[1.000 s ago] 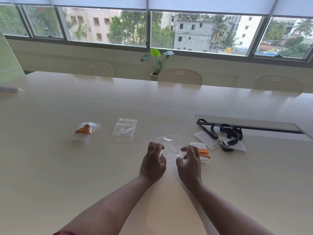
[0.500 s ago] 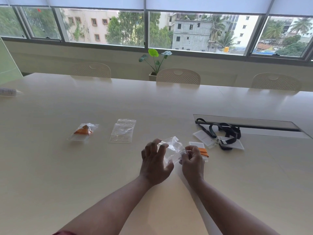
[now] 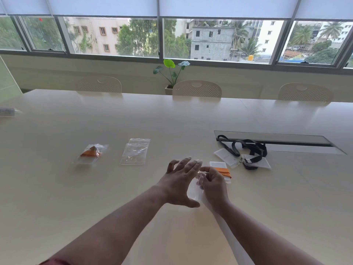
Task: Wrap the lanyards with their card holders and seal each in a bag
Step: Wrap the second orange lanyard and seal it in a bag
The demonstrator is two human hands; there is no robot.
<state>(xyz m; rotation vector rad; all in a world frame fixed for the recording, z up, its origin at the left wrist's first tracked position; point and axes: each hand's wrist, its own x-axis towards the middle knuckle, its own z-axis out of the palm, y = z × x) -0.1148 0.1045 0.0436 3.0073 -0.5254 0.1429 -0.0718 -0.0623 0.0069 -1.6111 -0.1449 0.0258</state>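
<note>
- The clear bag (image 3: 196, 185), which lay flat on the desk (image 3: 57, 197) a second ago with both hands hovering curled above it, is now lifted off the surface and held between them.
- The right hand (image 3: 214, 183) pinches the bag's upper edge with curled fingers; the left hand (image 3: 181, 183) has gone from curled to spread wide, fingers straight over the bag's left side, apparently working the mouth open. Whether it is open yet I cannot tell.
- That suggests the step is readying a bag for the orange wrapped lanyard (image 3: 221, 172), which sits on its card holder just beyond the right hand, not yet bagged.
- Further left, one bagged orange lanyard (image 3: 91, 153) is done, and a spare empty bag (image 3: 135, 151) lies beside it.
- The black lanyards (image 3: 248, 150) on the right lie loose over their card holders, unwrapped.
</note>
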